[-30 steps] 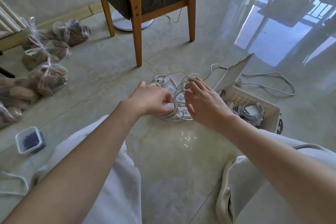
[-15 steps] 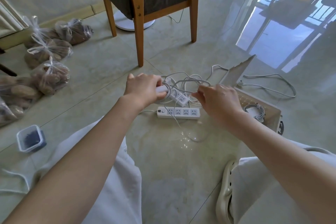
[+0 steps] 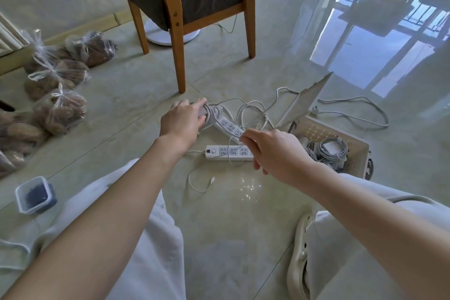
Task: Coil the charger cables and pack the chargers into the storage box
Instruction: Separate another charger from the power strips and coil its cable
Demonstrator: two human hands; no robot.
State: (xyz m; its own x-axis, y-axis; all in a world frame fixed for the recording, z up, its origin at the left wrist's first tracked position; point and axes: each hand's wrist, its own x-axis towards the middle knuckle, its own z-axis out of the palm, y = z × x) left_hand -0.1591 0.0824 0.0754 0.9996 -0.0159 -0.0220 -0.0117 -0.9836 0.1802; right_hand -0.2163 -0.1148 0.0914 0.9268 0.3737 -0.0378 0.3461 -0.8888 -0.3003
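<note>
Bare forearms reach from the lower corners to centre frame; left grip (image 3: pixel 181 121) curls tight, right grip (image 3: pixel 274 151) pinches at its fingertips.

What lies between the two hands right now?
Head view: a slanted white power strip, gripped by the left hand, and loose white cable pinched by the right hand.

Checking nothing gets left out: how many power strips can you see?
2. The flat power strip lies on the floor, nearest the person; the slanted power strip sits just beyond it, its far end gripped by the left hand. The cable tangle could hide more.
</note>
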